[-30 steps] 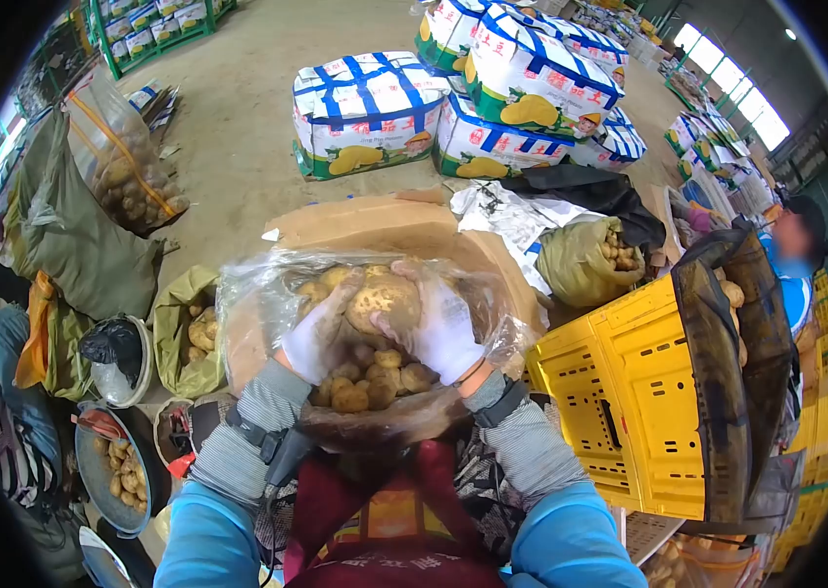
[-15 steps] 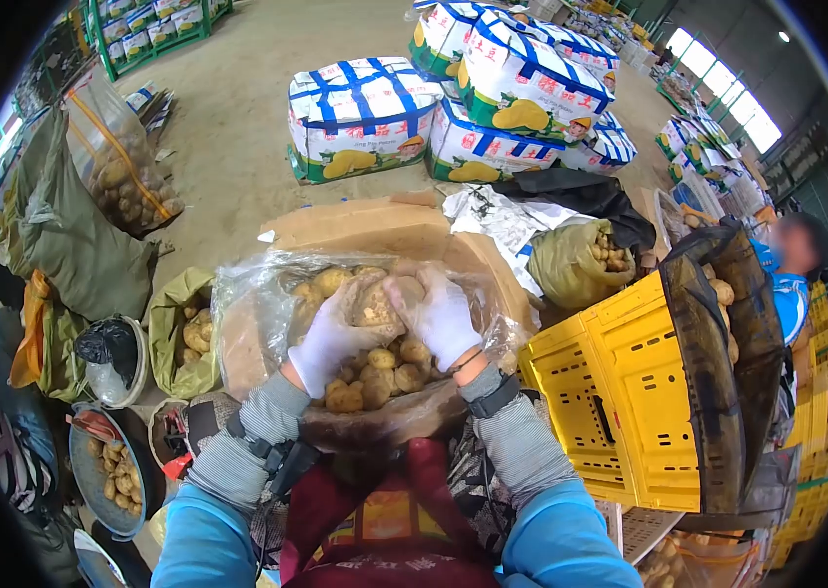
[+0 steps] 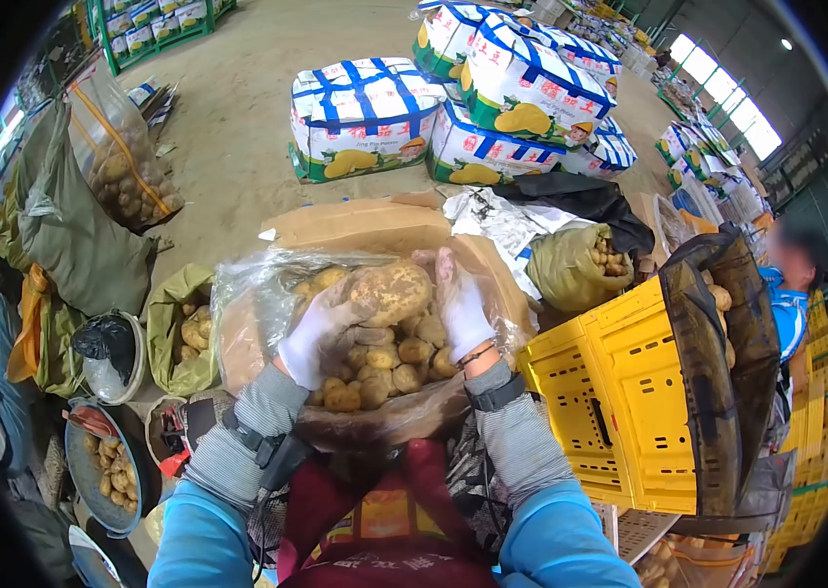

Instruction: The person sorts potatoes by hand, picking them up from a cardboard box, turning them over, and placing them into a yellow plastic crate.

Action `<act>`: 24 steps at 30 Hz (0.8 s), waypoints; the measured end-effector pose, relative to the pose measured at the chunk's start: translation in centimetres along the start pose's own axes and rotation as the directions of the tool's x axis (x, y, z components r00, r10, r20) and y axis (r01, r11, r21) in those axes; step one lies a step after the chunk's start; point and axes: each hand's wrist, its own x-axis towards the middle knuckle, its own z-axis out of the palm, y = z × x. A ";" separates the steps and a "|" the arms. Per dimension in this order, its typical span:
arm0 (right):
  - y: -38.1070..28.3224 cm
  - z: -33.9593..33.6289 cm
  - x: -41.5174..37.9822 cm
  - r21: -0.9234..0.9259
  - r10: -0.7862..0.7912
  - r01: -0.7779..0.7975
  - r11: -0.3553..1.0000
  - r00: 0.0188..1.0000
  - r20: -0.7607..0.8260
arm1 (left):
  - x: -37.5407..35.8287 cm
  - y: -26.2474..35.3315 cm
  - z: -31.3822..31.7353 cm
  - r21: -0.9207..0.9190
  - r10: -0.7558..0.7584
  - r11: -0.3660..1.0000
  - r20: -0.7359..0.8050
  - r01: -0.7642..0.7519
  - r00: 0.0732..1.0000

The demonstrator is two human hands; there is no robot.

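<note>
My left hand (image 3: 321, 328), in a white glove dirty at the fingers, is closed on a large potato (image 3: 391, 294) with brown patches on its skin. To the right of it, my right hand (image 3: 465, 318), gloved too, is open, its fingers pointing up and away from me. Nothing shows in its grasp. Both hands are over a cardboard box (image 3: 355, 227) lined with a clear plastic bag (image 3: 245, 294). Beneath them, several smaller potatoes (image 3: 375, 377) lie in the bag.
A yellow crate (image 3: 620, 392) stands close on my right, with a person (image 3: 788, 279) beyond it. Green sacks (image 3: 171, 323) and a blue basin (image 3: 91, 490) of potatoes are on my left. Printed potato packages (image 3: 365, 122) stand ahead on the floor.
My hands were together around potatoes. My right hand has since moved right and opened, while the large potato in my left hand has turned into fuller view.
</note>
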 end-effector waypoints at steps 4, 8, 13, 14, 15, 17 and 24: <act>-0.8 1.7 -0.9 0.106 -0.145 0.151 0.983 0.988 -0.058 | -0.3 0.3 0.5 0.030 0.048 0.998 -0.012 -0.048 0.999; -2.3 1.5 -1.5 -0.473 -0.252 0.268 0.840 0.963 0.098 | -0.4 0.3 0.7 0.082 0.035 0.996 -0.033 -0.033 0.999; -1.2 -0.9 -0.4 0.239 0.160 -0.196 0.951 0.973 0.165 | 0.5 -0.8 -1.0 -0.098 -0.034 0.994 0.049 0.039 0.998; -0.9 -1.2 -0.3 0.294 0.103 -0.144 0.945 0.983 0.153 | 0.3 -0.7 -1.0 -0.177 -0.049 0.982 0.077 0.062 0.996; -0.8 -1.4 -0.2 0.347 0.044 -0.090 0.933 0.989 0.139 | 0.2 -0.6 -1.0 -0.253 -0.059 0.964 0.107 0.085 0.992; -1.9 -0.4 -0.5 0.201 0.045 -0.069 0.977 0.991 0.124 | 0.4 -0.7 -0.7 -0.288 -0.016 0.956 0.103 0.045 0.995; -3.3 0.9 -1.5 -0.064 -0.105 0.123 0.990 0.968 0.228 | 1.4 -1.8 -1.5 -0.446 -0.063 0.886 0.160 0.129 0.985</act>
